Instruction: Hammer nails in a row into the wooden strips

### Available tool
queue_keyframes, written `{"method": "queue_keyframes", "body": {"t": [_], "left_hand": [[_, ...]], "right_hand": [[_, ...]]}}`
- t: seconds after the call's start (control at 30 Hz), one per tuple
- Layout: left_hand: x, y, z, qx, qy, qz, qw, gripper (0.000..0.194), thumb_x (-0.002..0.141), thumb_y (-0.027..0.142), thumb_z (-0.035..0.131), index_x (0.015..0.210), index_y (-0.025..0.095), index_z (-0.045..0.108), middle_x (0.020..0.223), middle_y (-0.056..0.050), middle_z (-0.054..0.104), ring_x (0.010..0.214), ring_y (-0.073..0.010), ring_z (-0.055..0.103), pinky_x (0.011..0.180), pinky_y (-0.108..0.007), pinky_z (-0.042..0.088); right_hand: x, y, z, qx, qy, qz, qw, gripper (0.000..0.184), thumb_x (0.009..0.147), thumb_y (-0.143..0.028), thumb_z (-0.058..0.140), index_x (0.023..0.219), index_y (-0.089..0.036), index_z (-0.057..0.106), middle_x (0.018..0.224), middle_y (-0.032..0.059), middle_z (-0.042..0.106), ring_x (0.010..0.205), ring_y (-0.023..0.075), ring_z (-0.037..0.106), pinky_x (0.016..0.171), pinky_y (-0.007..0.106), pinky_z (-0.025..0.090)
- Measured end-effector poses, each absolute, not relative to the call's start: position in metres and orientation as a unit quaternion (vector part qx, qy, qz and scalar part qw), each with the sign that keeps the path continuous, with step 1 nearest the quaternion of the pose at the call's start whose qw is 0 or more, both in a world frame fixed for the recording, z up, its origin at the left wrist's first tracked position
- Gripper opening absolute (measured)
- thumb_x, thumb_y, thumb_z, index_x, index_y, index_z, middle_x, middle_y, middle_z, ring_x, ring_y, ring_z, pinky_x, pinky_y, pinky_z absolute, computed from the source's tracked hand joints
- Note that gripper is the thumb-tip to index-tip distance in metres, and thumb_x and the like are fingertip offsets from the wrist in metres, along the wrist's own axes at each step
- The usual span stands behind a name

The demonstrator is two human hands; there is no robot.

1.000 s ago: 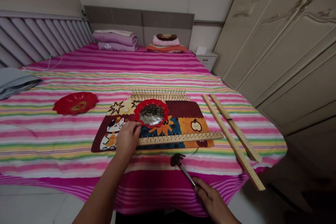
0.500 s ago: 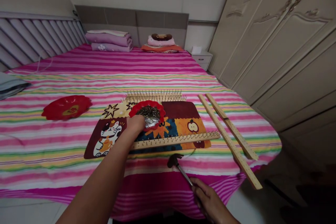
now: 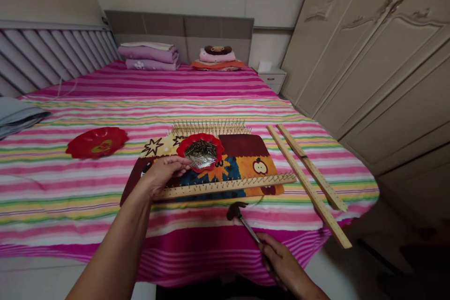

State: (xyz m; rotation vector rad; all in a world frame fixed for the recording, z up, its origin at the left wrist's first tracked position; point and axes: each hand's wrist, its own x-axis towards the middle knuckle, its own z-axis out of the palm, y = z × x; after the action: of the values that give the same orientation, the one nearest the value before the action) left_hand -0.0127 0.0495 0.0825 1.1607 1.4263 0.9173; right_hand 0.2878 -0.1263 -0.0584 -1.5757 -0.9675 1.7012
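Observation:
My right hand (image 3: 281,260) is wrapped round the handle of a claw hammer (image 3: 249,230), its dark head over the near edge of the bed. My left hand (image 3: 167,173) is closed in a pinch beside a red scalloped bowl (image 3: 181,150); what its fingertips hold is too small to make out. Loose nails (image 3: 202,152) fill that bowl. Just in front lies a wooden strip (image 3: 211,188) with a row of nails standing in it, its left end partly behind my left hand. Both rest on a patterned mat (image 3: 242,145).
Behind the mat are wooden strips (image 3: 211,130) bristling with nails. Two long wooden strips (image 3: 309,185) (image 3: 312,168) lie to the right. A red plate-like dish (image 3: 96,143) sits on the left of the striped bedspread (image 3: 87,197). A wardrobe (image 3: 372,65) stands at the right.
My left hand has drawn back from inside the bowl towards the left, fingertips now pinched at its rim. My right hand still holds the hammer. The view has shifted slightly.

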Motion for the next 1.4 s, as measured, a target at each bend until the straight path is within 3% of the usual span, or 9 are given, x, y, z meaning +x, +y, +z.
{"method": "queue_keyframes", "body": {"t": [0.17, 0.47, 0.77, 1.17, 1.4], "left_hand": [[-0.012, 0.018, 0.073, 0.459, 0.584, 0.414, 0.526, 0.036, 0.048, 0.035, 0.076, 0.080, 0.018, 0.073, 0.073, -0.005, 0.072, 0.064, -0.0149, 0.062, 0.061, -0.027, 0.051], [-0.007, -0.015, 0.026, 0.406, 0.648, 0.491, 0.418, 0.040, 0.053, 0.043, 0.072, 0.083, 0.016, 0.070, 0.072, -0.003, 0.070, 0.062, -0.0142, 0.061, 0.059, -0.026, 0.050], [0.007, -0.016, 0.003, 0.419, 0.706, 0.485, 0.301, 0.028, 0.058, 0.043, 0.067, 0.074, 0.020, 0.066, 0.072, -0.001, 0.070, 0.070, -0.0170, 0.064, 0.069, -0.029, 0.050], [0.013, -0.019, -0.001, 0.425, 0.720, 0.479, 0.267, 0.023, 0.064, 0.041, 0.062, 0.075, 0.021, 0.065, 0.074, 0.000, 0.070, 0.074, -0.0172, 0.063, 0.071, -0.028, 0.049], [0.013, -0.019, -0.011, 0.514, 0.698, 0.463, 0.186, 0.018, 0.070, 0.038, 0.058, 0.075, 0.022, 0.065, 0.078, -0.002, 0.069, 0.077, -0.0179, 0.063, 0.074, -0.029, 0.048]], "right_hand": [[0.287, -0.127, -0.053, -0.608, -0.376, 0.633, 0.296, 0.052, 0.070, -0.057, 0.050, 0.104, -0.018, 0.056, 0.041, -0.0132, 0.029, 0.031, 0.0062, 0.024, 0.035, 0.018, 0.011], [0.283, -0.127, -0.034, -0.626, -0.371, 0.627, 0.279, 0.049, 0.071, -0.052, 0.046, 0.104, -0.016, 0.055, 0.042, -0.0134, 0.030, 0.028, 0.0060, 0.025, 0.032, 0.018, 0.012], [0.282, -0.128, -0.033, -0.619, -0.368, 0.630, 0.291, 0.045, 0.072, -0.051, 0.048, 0.101, -0.018, 0.056, 0.041, -0.0138, 0.028, 0.028, 0.0059, 0.026, 0.032, 0.018, 0.011], [0.283, -0.129, -0.040, -0.616, -0.375, 0.621, 0.305, 0.045, 0.073, -0.052, 0.052, 0.101, -0.017, 0.059, 0.043, -0.0122, 0.030, 0.031, 0.0055, 0.024, 0.032, 0.017, 0.012], [0.283, -0.133, -0.042, -0.623, -0.422, 0.584, 0.304, 0.048, 0.076, -0.053, 0.051, 0.106, -0.017, 0.062, 0.045, -0.0097, 0.033, 0.035, 0.0079, 0.028, 0.035, 0.020, 0.020]]}}
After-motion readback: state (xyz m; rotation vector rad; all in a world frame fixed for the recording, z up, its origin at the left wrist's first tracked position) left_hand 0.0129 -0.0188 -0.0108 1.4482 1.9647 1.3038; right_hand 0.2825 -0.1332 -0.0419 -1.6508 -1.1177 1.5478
